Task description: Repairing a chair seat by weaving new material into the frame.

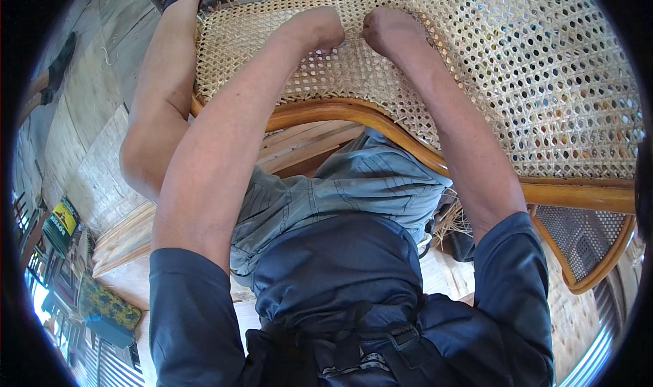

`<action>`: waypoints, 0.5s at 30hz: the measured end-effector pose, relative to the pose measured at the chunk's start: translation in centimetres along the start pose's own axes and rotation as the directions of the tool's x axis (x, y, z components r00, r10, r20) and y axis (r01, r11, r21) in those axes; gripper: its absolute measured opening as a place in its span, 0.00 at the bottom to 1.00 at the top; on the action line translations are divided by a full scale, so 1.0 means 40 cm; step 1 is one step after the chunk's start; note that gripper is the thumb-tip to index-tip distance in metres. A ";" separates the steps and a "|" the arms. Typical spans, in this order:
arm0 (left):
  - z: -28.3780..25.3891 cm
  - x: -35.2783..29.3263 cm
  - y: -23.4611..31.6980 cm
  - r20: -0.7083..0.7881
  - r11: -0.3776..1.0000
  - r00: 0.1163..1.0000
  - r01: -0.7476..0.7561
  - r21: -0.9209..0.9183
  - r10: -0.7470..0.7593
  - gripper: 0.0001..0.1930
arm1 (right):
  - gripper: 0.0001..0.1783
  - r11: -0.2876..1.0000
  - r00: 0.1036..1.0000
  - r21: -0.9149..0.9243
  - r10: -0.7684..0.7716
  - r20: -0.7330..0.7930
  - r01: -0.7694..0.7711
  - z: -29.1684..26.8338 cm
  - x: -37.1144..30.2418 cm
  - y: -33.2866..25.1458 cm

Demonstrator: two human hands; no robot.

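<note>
A woven cane panel [537,81] in a curved brown wooden frame [367,115] spreads across the top, over my lap. My left hand [318,28] lies at the panel's upper middle, fingers curled under and closed. Close to its right is my right hand [394,32], also closed, thumb and fingers drawn together against the weave. A small gap parts the two hands. Whatever is pinched in either one is too small or hidden by the fingers. Loose cane ends stick out along the frame's edge near my hands.
A second framed cane piece [585,244] stands at the lower right. Loose cane strands [452,227] lie beside my hip. At the left are a green and yellow container [61,225], a patterned cushion-like thing [107,304] and another person's foot [61,60]. Wooden boards cover the floor.
</note>
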State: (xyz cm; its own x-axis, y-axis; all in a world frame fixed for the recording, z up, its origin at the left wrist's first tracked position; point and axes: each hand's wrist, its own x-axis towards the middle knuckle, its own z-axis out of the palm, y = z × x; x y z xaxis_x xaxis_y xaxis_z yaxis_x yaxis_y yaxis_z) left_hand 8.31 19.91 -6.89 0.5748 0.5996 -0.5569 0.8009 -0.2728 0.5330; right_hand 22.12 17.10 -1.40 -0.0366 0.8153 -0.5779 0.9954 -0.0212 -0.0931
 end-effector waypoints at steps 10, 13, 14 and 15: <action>-0.041 -0.016 0.060 -0.011 0.976 0.981 0.192 0.103 -0.192 0.16 | 0.14 1.000 1.000 -0.001 0.022 -0.023 -0.022 -0.009 -0.003 -0.005; -0.025 0.025 0.031 0.011 0.983 0.997 0.077 0.167 -0.080 0.16 | 0.14 1.000 0.999 -0.014 0.014 -0.034 -0.014 -0.005 0.001 -0.009; -0.022 0.036 0.025 0.012 0.983 0.996 0.081 0.164 -0.084 0.16 | 0.14 1.000 0.999 -0.020 -0.004 -0.040 0.003 -0.003 0.003 -0.007; -0.017 0.049 0.023 0.029 0.988 0.993 0.109 0.113 -0.113 0.15 | 0.14 0.999 0.999 -0.026 -0.022 -0.046 0.021 -0.002 0.006 -0.006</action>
State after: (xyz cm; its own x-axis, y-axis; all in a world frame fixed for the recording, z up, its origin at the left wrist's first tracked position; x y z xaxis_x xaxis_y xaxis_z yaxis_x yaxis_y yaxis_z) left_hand 10.07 21.32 -7.05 0.4851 0.6046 -0.6318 0.8728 -0.2892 0.3932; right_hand 21.87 17.34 -1.47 -0.0543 0.8415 -0.5376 0.9964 0.0107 -0.0839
